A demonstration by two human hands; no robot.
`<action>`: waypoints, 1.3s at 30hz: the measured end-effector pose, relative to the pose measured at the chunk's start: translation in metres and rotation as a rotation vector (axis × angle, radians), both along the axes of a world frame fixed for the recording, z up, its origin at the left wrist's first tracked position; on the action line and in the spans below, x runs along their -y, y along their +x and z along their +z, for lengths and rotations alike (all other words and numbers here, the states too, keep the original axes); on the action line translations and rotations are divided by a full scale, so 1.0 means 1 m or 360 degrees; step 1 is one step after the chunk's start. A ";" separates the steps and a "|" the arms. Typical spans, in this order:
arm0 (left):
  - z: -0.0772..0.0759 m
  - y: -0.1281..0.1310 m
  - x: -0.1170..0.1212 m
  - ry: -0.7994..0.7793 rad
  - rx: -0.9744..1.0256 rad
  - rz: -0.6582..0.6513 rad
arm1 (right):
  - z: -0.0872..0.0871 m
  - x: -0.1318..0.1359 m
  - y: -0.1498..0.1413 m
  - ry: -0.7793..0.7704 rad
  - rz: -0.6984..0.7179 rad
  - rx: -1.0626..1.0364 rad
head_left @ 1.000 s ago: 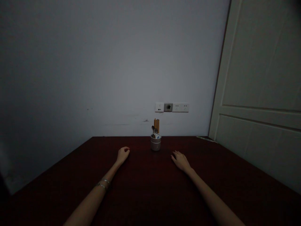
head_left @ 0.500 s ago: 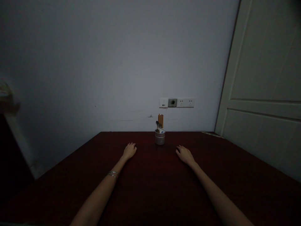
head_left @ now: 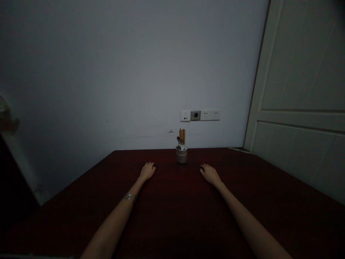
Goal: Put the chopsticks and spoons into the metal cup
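My left hand (head_left: 148, 171) lies palm down on the dark red table (head_left: 172, 212), fingers stretched forward and apart, holding nothing. On the other side my right hand (head_left: 210, 174) rests the same way, its fingers spread a little on the tabletop. Between and beyond them stands a grey utensil holder (head_left: 181, 156), touched by neither hand. Upright in it are several wooden chopsticks (head_left: 182, 135), dark metal spoons (head_left: 178, 139) and a white spoon-like piece (head_left: 184, 148) with a blue mark. A bracelet (head_left: 129, 197) circles my left forearm.
Behind the table rises a pale wall with a row of sockets (head_left: 208, 115) above the holder. A panelled door (head_left: 299, 118) stands at the right. Along the far right table edge lies a thin light strip (head_left: 240, 150). Something blurred (head_left: 7, 117) shows at the far left.
The view has tilted slightly, so the wall, sockets and holder appear a little further left and higher. Both hands stay resting on the table.
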State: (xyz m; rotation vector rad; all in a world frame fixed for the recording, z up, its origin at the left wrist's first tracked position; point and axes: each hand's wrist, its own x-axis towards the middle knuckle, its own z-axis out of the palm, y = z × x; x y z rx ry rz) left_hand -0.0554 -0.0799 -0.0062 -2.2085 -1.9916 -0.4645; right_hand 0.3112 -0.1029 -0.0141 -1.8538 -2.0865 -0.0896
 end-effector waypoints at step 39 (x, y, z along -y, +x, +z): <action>0.017 0.043 -0.025 -0.0095 0.0915 -0.0106 | 0.002 0.005 -0.003 0.0042 -0.0036 -0.0038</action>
